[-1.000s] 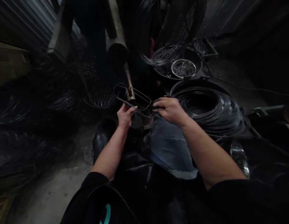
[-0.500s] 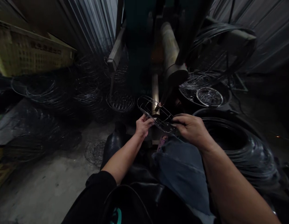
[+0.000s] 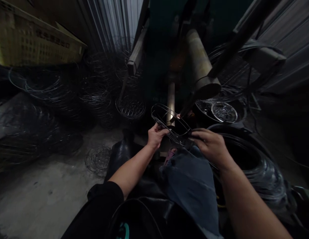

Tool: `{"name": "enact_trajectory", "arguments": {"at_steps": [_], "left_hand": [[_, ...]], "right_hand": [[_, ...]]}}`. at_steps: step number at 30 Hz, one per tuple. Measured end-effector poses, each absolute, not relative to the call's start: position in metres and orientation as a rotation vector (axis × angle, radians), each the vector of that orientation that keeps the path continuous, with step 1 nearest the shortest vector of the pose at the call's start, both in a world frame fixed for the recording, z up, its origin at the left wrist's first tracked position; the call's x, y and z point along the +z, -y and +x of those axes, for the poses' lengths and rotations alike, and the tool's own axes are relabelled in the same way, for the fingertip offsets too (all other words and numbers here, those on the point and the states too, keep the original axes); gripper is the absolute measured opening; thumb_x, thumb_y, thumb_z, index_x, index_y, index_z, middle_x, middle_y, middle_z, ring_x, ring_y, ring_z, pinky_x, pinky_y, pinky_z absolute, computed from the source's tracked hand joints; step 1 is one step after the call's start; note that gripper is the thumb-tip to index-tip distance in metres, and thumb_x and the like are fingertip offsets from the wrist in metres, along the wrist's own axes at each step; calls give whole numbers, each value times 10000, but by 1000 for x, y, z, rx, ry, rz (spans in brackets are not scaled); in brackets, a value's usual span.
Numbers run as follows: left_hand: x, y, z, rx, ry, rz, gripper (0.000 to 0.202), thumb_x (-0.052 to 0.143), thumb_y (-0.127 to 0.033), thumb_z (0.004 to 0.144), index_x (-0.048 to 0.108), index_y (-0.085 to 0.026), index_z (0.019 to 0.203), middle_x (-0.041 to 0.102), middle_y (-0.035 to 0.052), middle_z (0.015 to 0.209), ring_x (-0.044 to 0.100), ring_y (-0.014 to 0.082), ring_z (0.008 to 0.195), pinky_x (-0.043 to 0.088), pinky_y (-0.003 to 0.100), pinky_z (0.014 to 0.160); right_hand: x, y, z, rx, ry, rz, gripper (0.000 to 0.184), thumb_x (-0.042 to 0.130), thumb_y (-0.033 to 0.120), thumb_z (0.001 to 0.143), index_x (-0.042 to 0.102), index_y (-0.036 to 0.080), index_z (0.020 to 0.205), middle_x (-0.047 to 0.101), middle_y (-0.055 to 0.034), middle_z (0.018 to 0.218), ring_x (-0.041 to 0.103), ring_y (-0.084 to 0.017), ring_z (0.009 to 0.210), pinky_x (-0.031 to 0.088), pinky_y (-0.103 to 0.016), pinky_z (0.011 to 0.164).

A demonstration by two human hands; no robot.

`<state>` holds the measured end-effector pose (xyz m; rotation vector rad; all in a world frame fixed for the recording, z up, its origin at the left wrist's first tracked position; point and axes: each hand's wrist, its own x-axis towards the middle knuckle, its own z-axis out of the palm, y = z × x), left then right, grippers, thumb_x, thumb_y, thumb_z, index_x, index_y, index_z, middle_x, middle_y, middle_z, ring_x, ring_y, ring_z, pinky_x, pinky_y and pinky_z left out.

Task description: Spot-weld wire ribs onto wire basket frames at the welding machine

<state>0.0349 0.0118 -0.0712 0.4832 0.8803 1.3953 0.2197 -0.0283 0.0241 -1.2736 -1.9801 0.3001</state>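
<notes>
Both hands, left hand (image 3: 156, 135) and right hand (image 3: 211, 146), pinch wire frame (image 3: 171, 124) at centre-frame electrode (image 3: 179, 115); weld glowing, finished baskets (image 3: 130, 107) piled centre-left.

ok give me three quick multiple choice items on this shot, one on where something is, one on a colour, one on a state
1. Where does the big coil of dark wire lie?
A. to the person's right
B. on the person's lap
C. hung from the corrugated wall

2. What colour is the cloth over the knee?
A. red
B. faded blue
C. white

3. How is the round wire-frame guard held?
A. lying loose on the floor
C. in one hand only
B. gripped at its rim by both hands

Answers: 1 A, the coil sits beyond the right hand. 2 B, the cloth reads as blue denim. 3 B, the left hand pinches the near-left rim and the right hand holds the opposite side, with the guard up at the machine's tip.
</notes>
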Motion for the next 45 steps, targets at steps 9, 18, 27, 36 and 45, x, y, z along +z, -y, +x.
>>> {"name": "enact_trajectory", "arguments": {"at_steps": [9,18,27,36,45], "left_hand": [[-75,-15,33,1425,-963,737,521,856,-179,504,665,-156,988,650,-3,853,599,94,710,465,204,674],[-74,-14,36,1417,-944,730,477,851,-163,523,674,-160,966,671,5,854,622,121,744,474,240,726],[-61,-3,41,1257,-872,504,364,831,-194,506,681,-148,834,676,10,780,624,127,683,474,264,671],[-59,-12,34,1149,-916,313,289,772,-221,528,621,-141,761,651,20,693,648,159,603,502,308,629],[-51,-10,34,1061,-985,257,260,764,-243,593,603,-132,763,624,24,683,638,154,559,506,302,582]], "right_hand": [[-22,44,235,193,1845,-1213,90,642,248,819,725,222,796,739,-53,868,709,-208,777,587,-330,727],[-18,44,237,214,1828,-1211,87,642,235,818,722,216,791,739,-55,868,708,-202,764,585,-325,722],[32,52,215,380,1833,-1255,83,642,222,792,725,215,792,732,-46,854,691,-199,787,551,-312,737],[75,4,186,665,1883,-1513,105,623,187,697,726,180,713,713,-37,744,653,-198,711,483,-295,655],[80,-7,180,731,1817,-1583,128,655,213,681,744,153,750,710,-48,707,649,-203,671,493,-298,629]]}}
